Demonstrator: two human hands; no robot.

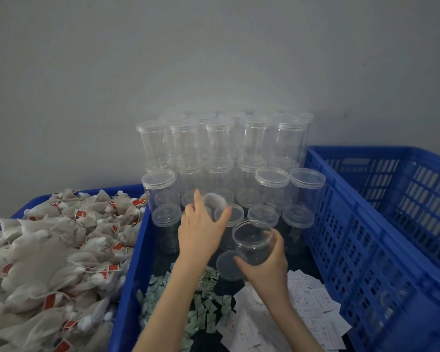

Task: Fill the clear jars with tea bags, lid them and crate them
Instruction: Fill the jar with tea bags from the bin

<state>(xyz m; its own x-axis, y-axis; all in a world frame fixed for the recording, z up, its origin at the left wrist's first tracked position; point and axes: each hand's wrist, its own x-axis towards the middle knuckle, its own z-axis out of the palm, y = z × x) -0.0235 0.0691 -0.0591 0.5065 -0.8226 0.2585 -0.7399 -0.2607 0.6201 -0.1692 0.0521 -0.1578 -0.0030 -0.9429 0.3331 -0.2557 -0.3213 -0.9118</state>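
In the middle blue bin (127, 262), just in front of the stacked empty jars (219, 148), the right hand (267, 265) wraps its grip around an open clear jar (253, 241), thumb on the near side and fingers curled round the far wall, mouth tilted toward the camera; a loose lid (229, 265) appears to be held or resting just below that hand, and I cannot tell which. The left hand (201, 229) reaches forward with its grip spread and relaxed, fingertips at a lid (215, 200) above the low lidded jars, touching it or about to. The jar looks thin-walled, light and stiff but likely to flex if squeezed, and its smooth plastic is probably slippery, so a hold round the mid-body, as here, seems safest; the lids look best pinched by the rim. The tea bags (51, 252) heaped in the left tray are soft, light mesh pouches with strings and red tags that will likely tangle, so a loose handful should serve better than a single tug. Small green sachets (201, 306) and white paper slips (313, 308) lie on the bin floor near the wrists. The empty blue slatted crate (381, 224) stands just right of the bin. Behind everything is a plain grey wall (214, 59); no counter shows beneath the bins.
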